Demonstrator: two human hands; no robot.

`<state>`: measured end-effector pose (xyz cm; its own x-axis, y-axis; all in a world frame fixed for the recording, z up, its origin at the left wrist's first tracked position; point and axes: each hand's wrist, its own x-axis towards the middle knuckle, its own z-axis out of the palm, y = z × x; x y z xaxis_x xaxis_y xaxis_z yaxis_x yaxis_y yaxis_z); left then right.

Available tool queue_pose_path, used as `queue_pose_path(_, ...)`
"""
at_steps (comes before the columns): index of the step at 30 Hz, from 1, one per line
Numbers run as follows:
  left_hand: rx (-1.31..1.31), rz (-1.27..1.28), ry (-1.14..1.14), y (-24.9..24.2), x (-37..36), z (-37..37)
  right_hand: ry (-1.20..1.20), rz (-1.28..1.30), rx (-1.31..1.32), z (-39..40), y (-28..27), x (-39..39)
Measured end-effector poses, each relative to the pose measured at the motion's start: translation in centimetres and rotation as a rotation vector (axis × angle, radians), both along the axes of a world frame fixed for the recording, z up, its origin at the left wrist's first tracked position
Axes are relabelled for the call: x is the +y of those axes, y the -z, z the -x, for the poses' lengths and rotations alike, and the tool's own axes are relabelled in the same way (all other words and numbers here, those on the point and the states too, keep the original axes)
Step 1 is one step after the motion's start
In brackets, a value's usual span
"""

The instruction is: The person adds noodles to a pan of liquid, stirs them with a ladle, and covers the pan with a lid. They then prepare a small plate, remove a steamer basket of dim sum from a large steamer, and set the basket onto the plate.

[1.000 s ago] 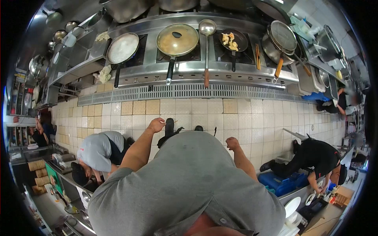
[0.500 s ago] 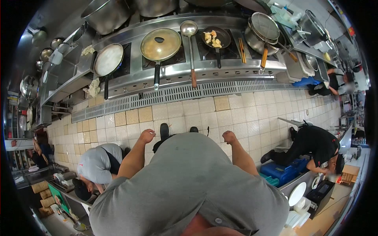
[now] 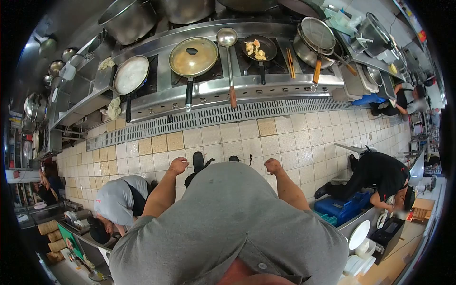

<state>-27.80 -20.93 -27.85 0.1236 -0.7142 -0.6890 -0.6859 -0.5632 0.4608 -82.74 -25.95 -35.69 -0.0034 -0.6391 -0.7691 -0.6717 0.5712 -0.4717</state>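
Observation:
My left hand (image 3: 179,165) hangs at my side above the floor tiles, its fingers loosely curled and nothing showing in them. Across from it, my right hand (image 3: 272,166) hangs the same way, closed, touching no object. Ahead of both, out of reach of the fingers, runs the stove (image 3: 209,88). On it stand a frying pan with white content (image 3: 131,76), a pan under a glass lid (image 3: 192,59), a long-handled ladle (image 3: 228,38), a small frying pan (image 3: 267,45) with yellowish food pieces (image 3: 256,49), and a pair of chopsticks (image 3: 290,64).
A strainer (image 3: 317,34) rests on a pot at the stove's right. Large pots (image 3: 127,21) stand behind. A floor grate (image 3: 209,117) runs along the stove. One co-worker (image 3: 116,204) bends over a counter at left, another (image 3: 380,178) at right near a blue container (image 3: 339,209).
The view shifts very slightly. Both my hands stay hanging at my sides, and the pans and ladle on the stove keep their places.

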Motion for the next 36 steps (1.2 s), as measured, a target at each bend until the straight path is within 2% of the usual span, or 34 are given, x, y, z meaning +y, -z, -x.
queue_pose_path(2,-0.006,0.029,0.027,0.1,0.0,0.1,-0.226,0.102,-0.029,2.0,6.1,0.4)
queue_pose_path(3,-0.007,0.028,0.02,0.2,0.2,0.1,-0.233,0.101,-0.03,1.8,5.3,0.4)
queue_pose_path(5,-0.061,0.104,0.081,0.8,0.4,0.2,-0.153,-0.076,-0.004,1.0,2.0,0.3)
queue_pose_path(6,-0.061,0.102,0.076,1.4,0.6,0.0,-0.157,-0.078,-0.003,0.8,1.1,0.5)
queue_pose_path(8,-0.032,0.088,0.06,2.3,0.9,-0.4,-0.014,-0.058,-0.009,0.6,0.4,1.0)
queue_pose_path(10,-0.03,0.079,0.05,2.8,1.3,-0.5,-0.062,-0.065,-0.014,0.6,0.1,0.7)
queue_pose_path(12,-0.03,0.07,0.041,2.7,1.4,-0.5,-0.108,-0.072,-0.021,1.7,3.0,0.6)
queue_pose_path(14,-0.057,0.088,0.074,2.1,1.5,-0.4,-0.379,0.147,0.003,3.6,10.2,0.9)
queue_pose_path(16,-0.036,0.045,0.038,1.1,1.4,0.1,-0.408,0.147,0.006,3.7,11.1,0.7)
queue_pose_path(18,-0.014,0.005,0.002,0.9,1.6,0.1,-0.438,0.149,0.011,2.7,8.9,0.0)
queue_pose_path(20,-0.051,0.053,0.05,1.7,1.8,-0.2,-0.156,-0.073,-0.006,0.3,1.9,-0.8)
queue_pose_path(24,-0.048,0.021,0.028,1.3,2.0,0.1,-0.106,-0.03,-0.022,-0.1,2.1,-0.7)
queue_pose_path(27,-0.041,0.027,0.019,1.4,2.4,0.1,-0.189,-0.003,-0.02,0.1,3.1,-0.8)
queue_pose_path(30,-0.039,0.032,0.02,1.7,2.8,-0.1,-0.111,-0.018,-0.032,-0.2,1.9,-0.6)
queue_pose_path(32,-0.04,0.008,0.014,1.7,2.9,-0.1,-0.253,0.126,-0.008,-0.2,2.2,-0.3)
queue_pose_path(36,-0.065,-0.008,0.038,2.2,3.0,-0.2,-0.192,-0.061,0.008,-0.2,0.9,-0.8)
